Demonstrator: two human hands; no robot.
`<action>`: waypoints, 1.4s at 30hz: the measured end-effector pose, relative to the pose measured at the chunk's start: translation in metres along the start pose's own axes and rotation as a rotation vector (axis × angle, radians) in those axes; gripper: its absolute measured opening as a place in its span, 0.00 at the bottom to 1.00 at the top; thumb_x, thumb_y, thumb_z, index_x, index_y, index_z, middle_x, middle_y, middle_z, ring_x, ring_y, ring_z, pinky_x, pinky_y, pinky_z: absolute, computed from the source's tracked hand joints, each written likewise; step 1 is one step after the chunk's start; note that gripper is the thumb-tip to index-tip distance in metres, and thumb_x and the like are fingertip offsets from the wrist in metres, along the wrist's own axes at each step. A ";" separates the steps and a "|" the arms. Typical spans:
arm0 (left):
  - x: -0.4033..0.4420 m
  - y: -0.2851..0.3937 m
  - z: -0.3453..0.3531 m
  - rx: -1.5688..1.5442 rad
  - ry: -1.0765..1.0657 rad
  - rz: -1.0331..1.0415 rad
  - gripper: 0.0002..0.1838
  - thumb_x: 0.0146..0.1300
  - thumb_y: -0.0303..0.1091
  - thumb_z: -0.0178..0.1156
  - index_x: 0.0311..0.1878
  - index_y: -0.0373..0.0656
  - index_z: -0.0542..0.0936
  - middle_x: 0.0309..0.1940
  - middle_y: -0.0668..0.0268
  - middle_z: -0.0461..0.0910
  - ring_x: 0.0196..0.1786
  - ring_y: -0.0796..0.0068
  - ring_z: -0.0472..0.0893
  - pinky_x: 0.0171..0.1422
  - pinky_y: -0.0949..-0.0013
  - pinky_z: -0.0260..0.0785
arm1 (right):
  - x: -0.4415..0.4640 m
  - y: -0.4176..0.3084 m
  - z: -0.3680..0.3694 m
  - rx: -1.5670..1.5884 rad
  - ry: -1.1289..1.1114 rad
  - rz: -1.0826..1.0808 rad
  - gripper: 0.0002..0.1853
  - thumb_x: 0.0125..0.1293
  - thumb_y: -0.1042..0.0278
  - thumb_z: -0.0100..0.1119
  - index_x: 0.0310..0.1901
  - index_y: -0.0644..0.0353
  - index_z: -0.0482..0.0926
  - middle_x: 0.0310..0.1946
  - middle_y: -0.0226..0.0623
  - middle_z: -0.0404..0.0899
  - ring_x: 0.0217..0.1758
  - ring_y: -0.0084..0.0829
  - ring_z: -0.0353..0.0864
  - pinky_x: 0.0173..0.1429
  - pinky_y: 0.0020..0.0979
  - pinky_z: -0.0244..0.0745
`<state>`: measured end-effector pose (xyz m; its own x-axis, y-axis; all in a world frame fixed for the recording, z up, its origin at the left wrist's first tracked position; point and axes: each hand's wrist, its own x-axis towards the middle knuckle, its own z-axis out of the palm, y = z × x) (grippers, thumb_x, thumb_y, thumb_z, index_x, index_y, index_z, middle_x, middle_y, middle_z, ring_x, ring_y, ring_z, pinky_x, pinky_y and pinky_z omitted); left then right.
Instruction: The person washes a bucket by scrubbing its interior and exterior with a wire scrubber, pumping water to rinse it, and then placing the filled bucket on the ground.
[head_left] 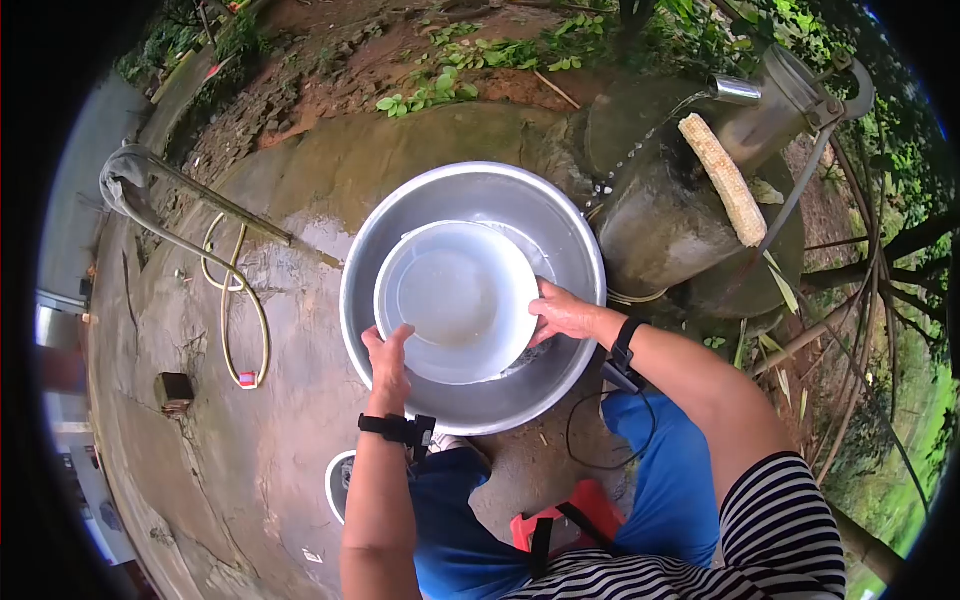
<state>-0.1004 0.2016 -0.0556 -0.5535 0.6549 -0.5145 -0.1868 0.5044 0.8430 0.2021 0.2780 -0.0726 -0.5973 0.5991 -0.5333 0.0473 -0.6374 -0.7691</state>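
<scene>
A white basin (455, 300) is held between my two hands, inside a large metal tub (365, 270) on the wet ground. My left hand (388, 362) is closed on the basin's lower left rim, with the thumb over the edge. On the right rim, my right hand (562, 312) grips the basin, its fingers partly hidden beneath it. The basin looks to hold some cloudy water. Some water shows in the tub around the basin's right side.
At the upper right, a hand pump (765, 110) drips water from its spout, with a corncob (722, 180) beside it. A hose (240, 290) lies left. Below the tub are a small container (338, 487) and a red stool (590, 505).
</scene>
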 end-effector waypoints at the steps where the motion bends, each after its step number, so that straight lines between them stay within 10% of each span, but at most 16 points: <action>1: 0.009 -0.003 -0.005 0.003 0.002 -0.011 0.28 0.50 0.30 0.65 0.55 0.42 0.65 0.43 0.63 0.72 0.43 0.69 0.72 0.44 0.66 0.66 | 0.001 0.003 0.002 0.050 -0.079 0.022 0.33 0.69 0.71 0.52 0.73 0.65 0.51 0.64 0.58 0.67 0.63 0.53 0.77 0.58 0.55 0.82; 2: 0.019 -0.006 -0.008 0.026 -0.029 0.105 0.25 0.50 0.30 0.64 0.51 0.41 0.67 0.39 0.65 0.72 0.40 0.71 0.72 0.43 0.68 0.66 | 0.015 0.013 -0.002 0.055 -0.078 0.029 0.33 0.69 0.71 0.52 0.73 0.65 0.51 0.64 0.58 0.67 0.63 0.53 0.77 0.58 0.55 0.82; 4: 0.011 0.003 0.007 0.086 0.029 0.313 0.16 0.51 0.29 0.63 0.42 0.40 0.70 0.30 0.69 0.70 0.33 0.75 0.71 0.40 0.70 0.67 | 0.057 0.042 -0.018 -0.978 0.422 -0.080 0.34 0.68 0.69 0.57 0.72 0.65 0.55 0.68 0.59 0.62 0.73 0.55 0.64 0.72 0.56 0.67; 6: 0.002 0.017 0.020 0.249 0.060 0.425 0.16 0.51 0.30 0.62 0.42 0.40 0.69 0.32 0.66 0.70 0.35 0.73 0.71 0.43 0.67 0.68 | 0.046 0.013 0.002 -1.505 0.793 -0.612 0.31 0.66 0.71 0.60 0.69 0.65 0.63 0.68 0.60 0.61 0.77 0.54 0.57 0.80 0.50 0.53; 9: -0.008 0.034 0.016 0.417 0.105 0.574 0.18 0.50 0.31 0.64 0.42 0.39 0.70 0.35 0.60 0.71 0.41 0.64 0.73 0.51 0.62 0.68 | 0.069 0.012 0.006 -1.517 0.394 -1.080 0.25 0.64 0.73 0.57 0.64 0.63 0.71 0.73 0.58 0.57 0.82 0.48 0.49 0.83 0.46 0.45; 14: -0.015 0.048 0.001 0.620 0.208 0.774 0.21 0.48 0.31 0.67 0.44 0.38 0.71 0.39 0.56 0.75 0.44 0.56 0.76 0.56 0.59 0.69 | 0.093 0.015 0.039 -2.156 0.595 -1.035 0.26 0.67 0.65 0.56 0.66 0.58 0.73 0.78 0.47 0.54 0.84 0.37 0.48 0.85 0.46 0.39; 16: -0.028 0.059 0.001 0.659 0.189 0.823 0.20 0.47 0.29 0.67 0.43 0.38 0.71 0.38 0.57 0.74 0.43 0.58 0.76 0.55 0.60 0.69 | 0.108 0.019 0.053 -1.956 0.017 -1.150 0.28 0.72 0.55 0.50 0.70 0.59 0.69 0.79 0.38 0.55 0.85 0.37 0.43 0.86 0.46 0.33; 20: -0.034 0.064 0.004 0.588 0.132 0.825 0.17 0.47 0.28 0.65 0.41 0.38 0.71 0.34 0.62 0.72 0.38 0.67 0.73 0.48 0.65 0.68 | 0.125 0.028 0.074 -2.280 0.457 -0.706 0.35 0.74 0.40 0.44 0.72 0.59 0.68 0.79 0.40 0.57 0.85 0.37 0.42 0.86 0.47 0.28; 22: -0.030 0.059 0.008 0.549 0.163 0.855 0.15 0.48 0.28 0.63 0.40 0.37 0.72 0.32 0.65 0.71 0.34 0.74 0.70 0.43 0.69 0.67 | 0.133 0.055 0.099 -2.094 0.416 -0.545 0.36 0.74 0.39 0.43 0.73 0.59 0.66 0.78 0.46 0.57 0.85 0.38 0.41 0.86 0.47 0.25; 29: -0.006 0.034 0.009 0.398 0.146 0.918 0.19 0.46 0.27 0.63 0.43 0.39 0.70 0.37 0.62 0.70 0.40 0.65 0.71 0.52 0.64 0.67 | 0.113 0.020 0.199 0.036 -0.332 -0.348 0.23 0.77 0.49 0.46 0.56 0.59 0.79 0.65 0.48 0.72 0.67 0.30 0.68 0.71 0.36 0.63; 31: -0.003 0.040 0.004 0.353 0.156 0.972 0.19 0.47 0.27 0.63 0.43 0.38 0.70 0.39 0.62 0.69 0.41 0.66 0.70 0.53 0.65 0.67 | 0.125 0.028 0.205 0.038 -0.327 -0.462 0.23 0.78 0.49 0.46 0.58 0.59 0.77 0.62 0.43 0.75 0.62 0.26 0.68 0.69 0.29 0.65; 34: 0.001 0.053 -0.011 0.312 0.145 0.937 0.19 0.47 0.27 0.62 0.43 0.38 0.70 0.38 0.64 0.69 0.41 0.69 0.69 0.52 0.66 0.66 | 0.121 0.084 0.173 -1.310 0.249 -0.896 0.27 0.75 0.49 0.47 0.67 0.59 0.71 0.71 0.38 0.68 0.72 0.36 0.67 0.78 0.43 0.54; 38: -0.008 0.048 -0.001 0.461 0.087 0.937 0.18 0.46 0.26 0.63 0.42 0.38 0.70 0.37 0.64 0.69 0.39 0.69 0.69 0.50 0.66 0.66 | 0.129 0.077 0.084 -1.791 0.357 -0.630 0.28 0.74 0.53 0.46 0.72 0.55 0.67 0.76 0.34 0.62 0.82 0.36 0.51 0.84 0.43 0.33; 42: -0.013 0.053 0.005 0.490 -0.002 0.849 0.16 0.46 0.26 0.63 0.40 0.39 0.71 0.35 0.63 0.70 0.38 0.69 0.70 0.48 0.66 0.66 | 0.168 0.033 0.071 -2.321 0.561 -0.446 0.28 0.71 0.54 0.50 0.71 0.53 0.68 0.76 0.33 0.61 0.82 0.35 0.50 0.84 0.42 0.36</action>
<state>-0.0990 0.2226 -0.0045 -0.3466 0.9088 0.2323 0.6312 0.0427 0.7745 0.0467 0.3232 -0.1625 -0.6560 0.7548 -0.0059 0.6883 0.6014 0.4058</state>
